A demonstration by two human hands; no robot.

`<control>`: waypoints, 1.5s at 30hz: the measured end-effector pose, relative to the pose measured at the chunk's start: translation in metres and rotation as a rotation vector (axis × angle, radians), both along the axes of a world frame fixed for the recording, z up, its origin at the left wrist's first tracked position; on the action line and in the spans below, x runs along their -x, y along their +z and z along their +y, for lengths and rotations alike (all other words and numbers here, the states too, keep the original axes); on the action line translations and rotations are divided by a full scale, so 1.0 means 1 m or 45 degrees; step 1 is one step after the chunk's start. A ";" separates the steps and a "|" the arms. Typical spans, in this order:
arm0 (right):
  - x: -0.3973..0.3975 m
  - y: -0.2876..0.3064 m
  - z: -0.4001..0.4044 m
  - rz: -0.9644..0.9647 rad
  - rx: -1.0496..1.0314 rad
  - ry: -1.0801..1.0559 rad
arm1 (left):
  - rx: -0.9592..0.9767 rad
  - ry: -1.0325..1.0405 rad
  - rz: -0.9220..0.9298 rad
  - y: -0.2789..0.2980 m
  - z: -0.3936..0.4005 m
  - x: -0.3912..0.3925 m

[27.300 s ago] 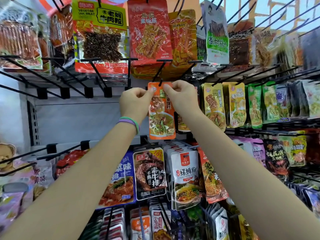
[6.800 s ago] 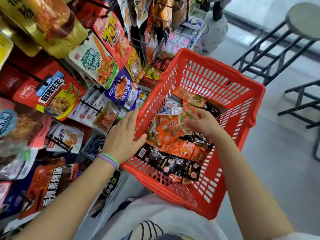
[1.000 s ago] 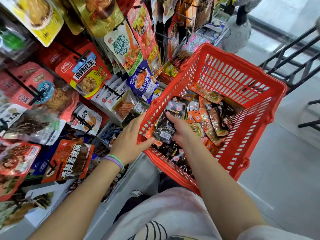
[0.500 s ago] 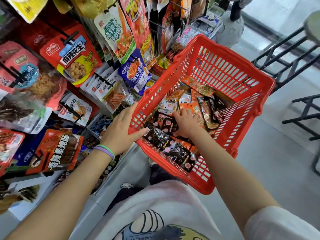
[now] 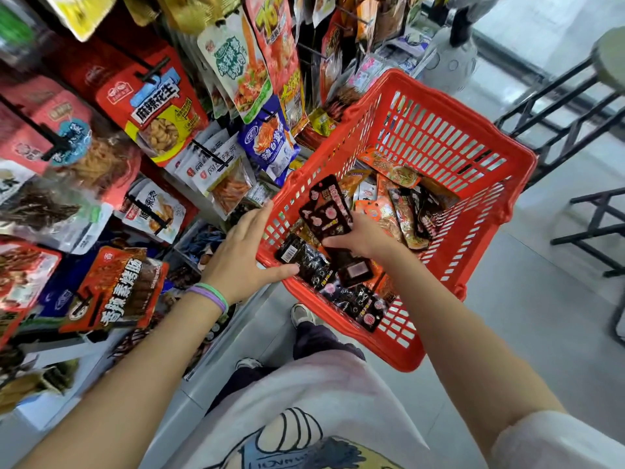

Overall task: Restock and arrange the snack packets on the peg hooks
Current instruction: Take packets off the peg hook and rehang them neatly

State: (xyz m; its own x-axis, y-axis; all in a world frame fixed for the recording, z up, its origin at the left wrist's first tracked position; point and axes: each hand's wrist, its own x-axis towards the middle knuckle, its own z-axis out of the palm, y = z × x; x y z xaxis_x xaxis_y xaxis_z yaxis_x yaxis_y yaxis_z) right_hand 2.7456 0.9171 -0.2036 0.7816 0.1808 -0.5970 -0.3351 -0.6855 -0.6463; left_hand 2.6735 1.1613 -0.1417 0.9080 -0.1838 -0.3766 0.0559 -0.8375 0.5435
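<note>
A red plastic basket point(image 5: 446, 137) sits beside the peg rack, with several orange and black snack packets in it. My right hand point(image 5: 363, 236) is inside the basket and grips a small black packet with pink marks point(image 5: 326, 211), lifted above the pile. My left hand point(image 5: 241, 253) rests on the basket's near-left rim, fingers spread and thumb along the edge. More black packets point(image 5: 351, 296) lie along the near wall and orange ones point(image 5: 392, 170) further in.
Peg hooks at the left carry hanging snack bags, among them a red and yellow peanut bag point(image 5: 155, 106) and a blue bag point(image 5: 267, 140). Black metal stool legs point(image 5: 568, 106) stand at the right on the grey floor. A white shelf base point(image 5: 216, 363) runs below.
My right hand has taken hold of a black packet and raised it from the pile. My left hand stays on the basket rim.
</note>
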 end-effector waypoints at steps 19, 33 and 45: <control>0.026 -0.006 0.029 0.187 -0.138 0.289 | 0.035 0.005 0.010 -0.004 0.003 0.000; -0.031 0.176 -0.002 -0.306 -1.031 -0.485 | 0.660 0.083 0.154 0.092 -0.045 -0.050; -0.056 0.261 0.051 -0.380 -1.258 -0.668 | 0.939 0.681 -0.222 0.165 0.017 -0.050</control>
